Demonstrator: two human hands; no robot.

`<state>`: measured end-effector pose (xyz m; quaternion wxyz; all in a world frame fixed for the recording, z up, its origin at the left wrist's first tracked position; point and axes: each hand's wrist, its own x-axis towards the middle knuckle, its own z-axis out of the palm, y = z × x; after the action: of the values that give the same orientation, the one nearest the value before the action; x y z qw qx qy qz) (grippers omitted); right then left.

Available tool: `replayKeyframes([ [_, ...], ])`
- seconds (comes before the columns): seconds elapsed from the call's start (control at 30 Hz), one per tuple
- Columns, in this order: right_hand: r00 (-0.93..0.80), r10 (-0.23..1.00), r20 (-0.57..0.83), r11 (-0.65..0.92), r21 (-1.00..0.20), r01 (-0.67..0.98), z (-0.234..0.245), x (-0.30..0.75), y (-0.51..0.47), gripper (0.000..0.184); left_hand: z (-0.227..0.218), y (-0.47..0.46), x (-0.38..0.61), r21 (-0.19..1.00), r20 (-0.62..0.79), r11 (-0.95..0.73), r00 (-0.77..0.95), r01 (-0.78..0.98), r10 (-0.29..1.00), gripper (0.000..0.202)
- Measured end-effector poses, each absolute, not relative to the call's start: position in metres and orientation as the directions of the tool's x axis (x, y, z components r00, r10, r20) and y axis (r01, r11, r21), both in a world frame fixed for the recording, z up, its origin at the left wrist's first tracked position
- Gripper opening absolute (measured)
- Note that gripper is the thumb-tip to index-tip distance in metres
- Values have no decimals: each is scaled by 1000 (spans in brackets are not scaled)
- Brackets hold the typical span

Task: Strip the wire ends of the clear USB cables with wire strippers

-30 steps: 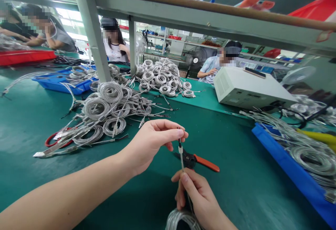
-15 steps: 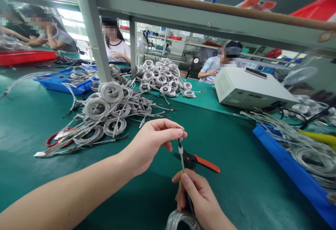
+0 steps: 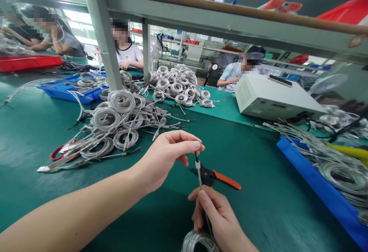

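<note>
My left hand pinches the dark wire ends at the top of a clear-jacketed cable between thumb and fingers. Lower down, my right hand grips the same cable, which runs nearly upright between the two hands. A small whitish sleeve sits just beneath the dark wires. The cable's coiled part hangs below my right hand at the bottom edge of the view. Behind the cable, wire cutters with orange handles lie on the green table, their dark jaws partly hidden.
Coiled cables are heaped at left, near a blue tray and a shelf post. A second heap lies farther back. At right stand a cable-filled blue bin and a beige machine. Co-workers sit across the table.
Both my hands and the cable hold almost the same position. Across the table, the co-worker in the white shirt has lowered a hand.
</note>
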<state>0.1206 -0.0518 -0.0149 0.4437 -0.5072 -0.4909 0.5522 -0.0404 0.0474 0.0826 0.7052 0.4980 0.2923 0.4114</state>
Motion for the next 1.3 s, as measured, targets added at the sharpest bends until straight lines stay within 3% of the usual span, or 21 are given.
replayKeyframes([
  [0.73, -56, 992, -112, -111, -994, 16, -20, 122, -49, 53, 76, 49, -39, 939, -8, 195, 547, -284, 837, 21],
  [1.0, -43, 991, -129, -128, -992, 23, -24, 125, -47, 55, 68, 47, -30, 970, -70, 186, 558, -154, 827, 20],
  [1.3, -38, 992, -123, -121, -992, 42, -22, 123, -47, 56, 71, 48, -31, 972, -54, 172, 564, -157, 824, 23],
])
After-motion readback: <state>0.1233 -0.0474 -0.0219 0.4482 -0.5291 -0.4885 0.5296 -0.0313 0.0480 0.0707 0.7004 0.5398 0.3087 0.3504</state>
